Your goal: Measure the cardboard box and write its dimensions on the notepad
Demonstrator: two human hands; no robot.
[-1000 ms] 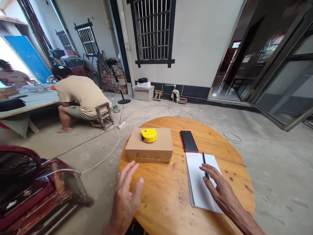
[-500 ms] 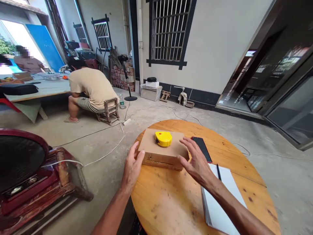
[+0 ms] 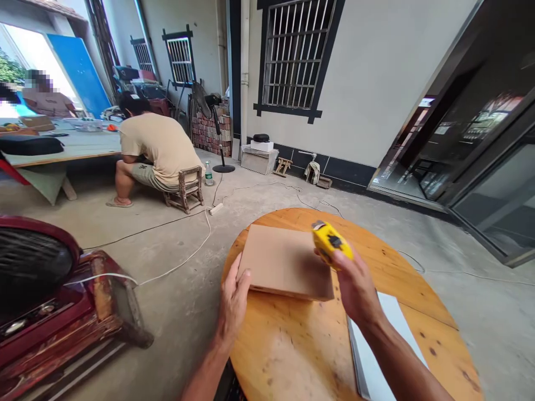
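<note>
A flat brown cardboard box (image 3: 284,260) lies on the round wooden table (image 3: 292,356). My left hand (image 3: 234,295) grips its near left corner, thumb on the top edge and fingers down the side. The lid faces me more fully, with only a thin strip of the front side showing. Above the box's right edge, a yellow tape measure (image 3: 330,240) is held up in my right hand (image 3: 357,281), its black button side towards me. Right of the box, white paper (image 3: 387,340) lies partly under my right forearm. The phone is hidden behind my right hand.
A dark red fan heater-like appliance (image 3: 33,278) stands on a wooden stool (image 3: 108,301) at left. White cable (image 3: 188,262) runs over the floor. Beyond, a person (image 3: 156,145) sits on a small chair (image 3: 190,186) at a low table (image 3: 92,146); another person is farther back.
My right hand has taken the tape measure off the box lid and lifted it to the right. My left hand has closed on the box, which now shows less of its front side.
</note>
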